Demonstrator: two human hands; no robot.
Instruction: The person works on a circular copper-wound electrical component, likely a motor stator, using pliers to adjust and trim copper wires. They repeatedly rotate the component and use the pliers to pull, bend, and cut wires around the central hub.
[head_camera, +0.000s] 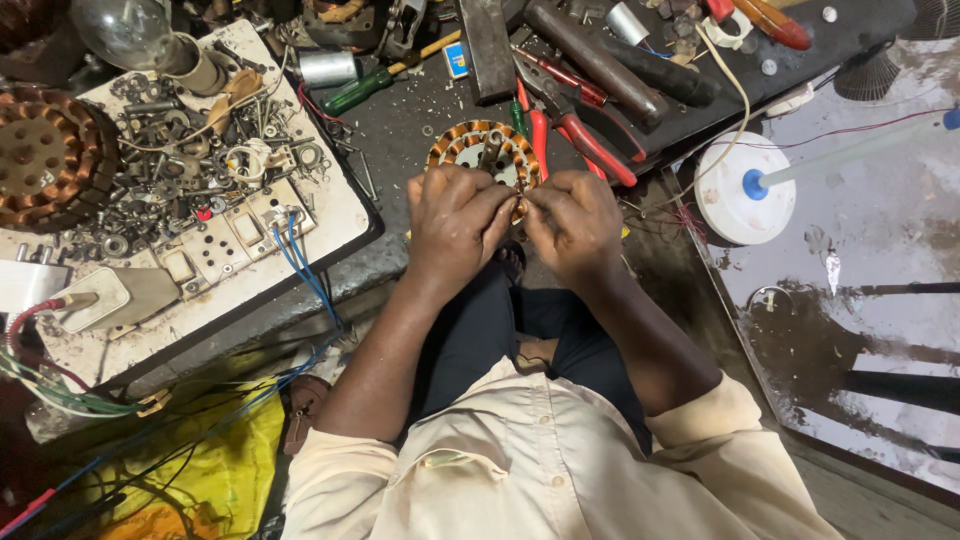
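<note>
Cluttered with red-handled pliers (590, 140), a green screwdriver (362, 92) and a white board (330, 215) heaped with nuts and washers, the dark workbench (410, 130) lies just beyond my knees. I bend both forearms inward, my left hand (455, 222) and right hand (572, 225) meeting knuckle to knuckle, fingertips pinched together on the near rim of the copper-wound stator (483, 152). It rests at the bench edge, half hidden behind my hands.

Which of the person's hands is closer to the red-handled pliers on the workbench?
The right hand. It is just below the red-handled pliers, on the right side of the copper-wound stator. The left hand works on the stator's other side, farther from the pliers.
</note>
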